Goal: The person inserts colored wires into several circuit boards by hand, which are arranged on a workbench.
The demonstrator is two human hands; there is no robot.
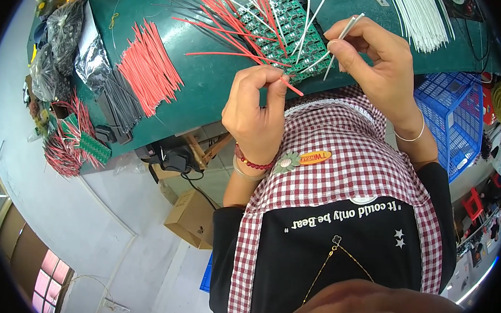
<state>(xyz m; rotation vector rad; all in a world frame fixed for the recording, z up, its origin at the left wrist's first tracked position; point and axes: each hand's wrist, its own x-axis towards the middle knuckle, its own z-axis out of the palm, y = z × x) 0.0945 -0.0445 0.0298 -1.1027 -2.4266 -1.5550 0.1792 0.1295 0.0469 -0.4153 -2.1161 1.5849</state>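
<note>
My left hand (254,112) is closed in a pinch on a red wire (292,87), whose end sticks out past the fingertips toward the right. Between the thumb and forefinger of my right hand (382,67) are white wires (346,29), slanting up and down from the grip. Both hands are at the near edge of a panel of green circuit boards (310,47). Red, black and white wires stand out from the panel, many of the red ones (226,35) fanning to the left. The tip of my left thumb hides part of the red wire.
On the green table (194,87), a pile of red wires (149,70) lies left, beside black wires (121,101). White wires (422,22) lie far right. Plastic bags (62,47) and wired boards (87,146) crowd the left end. A blue crate (451,114) stands below right.
</note>
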